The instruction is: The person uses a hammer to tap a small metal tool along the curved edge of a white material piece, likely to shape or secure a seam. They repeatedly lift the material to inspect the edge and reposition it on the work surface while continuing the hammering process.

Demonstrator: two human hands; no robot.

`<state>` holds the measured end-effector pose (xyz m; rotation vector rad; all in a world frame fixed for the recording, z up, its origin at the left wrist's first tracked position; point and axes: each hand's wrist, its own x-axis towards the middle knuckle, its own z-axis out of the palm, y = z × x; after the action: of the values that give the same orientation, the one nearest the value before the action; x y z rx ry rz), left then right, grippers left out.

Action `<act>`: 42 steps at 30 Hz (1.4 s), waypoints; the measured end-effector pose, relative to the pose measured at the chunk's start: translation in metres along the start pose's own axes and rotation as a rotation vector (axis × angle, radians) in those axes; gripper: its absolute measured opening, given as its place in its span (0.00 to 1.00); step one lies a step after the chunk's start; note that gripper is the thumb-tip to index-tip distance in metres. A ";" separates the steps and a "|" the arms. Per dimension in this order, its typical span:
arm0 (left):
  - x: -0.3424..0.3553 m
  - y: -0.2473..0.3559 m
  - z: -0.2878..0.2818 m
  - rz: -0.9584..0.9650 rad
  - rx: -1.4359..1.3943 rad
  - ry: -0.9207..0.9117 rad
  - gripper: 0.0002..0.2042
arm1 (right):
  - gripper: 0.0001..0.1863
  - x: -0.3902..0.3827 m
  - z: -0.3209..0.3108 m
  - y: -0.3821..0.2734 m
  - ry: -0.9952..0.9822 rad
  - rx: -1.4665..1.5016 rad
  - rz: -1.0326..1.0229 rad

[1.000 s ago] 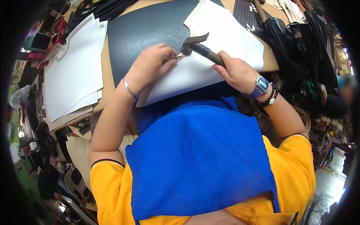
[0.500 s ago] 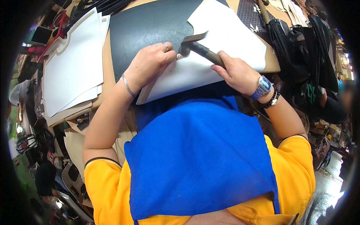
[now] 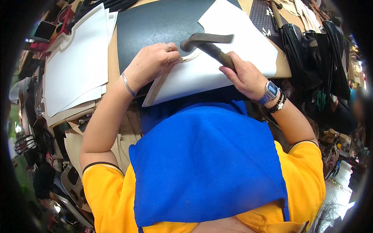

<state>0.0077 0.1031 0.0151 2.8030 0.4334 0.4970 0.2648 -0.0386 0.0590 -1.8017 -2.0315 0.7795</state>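
My right hand (image 3: 246, 75) is closed round the handle of a hammer (image 3: 211, 38). Its dark metal head hangs just above the curved edge of a white sheet piece (image 3: 233, 46), close to my left fingertips. My left hand (image 3: 157, 58) pinches that edge, where a pale, narrow border strip shows along the curve. The fingertips hide part of the edge. Below the left hand, a brownish border runs down the piece's left side. The white piece lies partly on a dark mat (image 3: 153, 23), its near edge hanging toward my blue apron.
A stack of white cut sheets (image 3: 75, 66) lies at the left on the table. Black glossy pieces (image 3: 293, 50) drape over the right side. Behind them are a dark patterned sheet (image 3: 264, 21) and another wooden-handled tool (image 3: 276, 17). A red basket stands at the far left.
The hammer head has risen off the spot beside my left fingertips and turned, its long end now pointing right. My left hand has shifted slightly left, showing more of the curved edge.
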 end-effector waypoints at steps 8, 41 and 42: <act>-0.020 0.017 -0.001 0.011 0.195 0.037 0.10 | 0.18 0.008 -0.001 -0.003 -0.107 -0.107 0.052; -0.027 0.035 0.010 -0.499 -0.145 0.184 0.15 | 0.17 0.049 0.012 0.000 0.069 0.022 -0.063; -0.031 0.035 0.007 -0.527 -0.239 0.189 0.15 | 0.18 0.048 0.015 0.002 0.116 0.055 -0.108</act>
<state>-0.0088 0.0594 0.0104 2.2940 1.0369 0.6385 0.2504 0.0052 0.0398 -1.6527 -1.9946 0.6772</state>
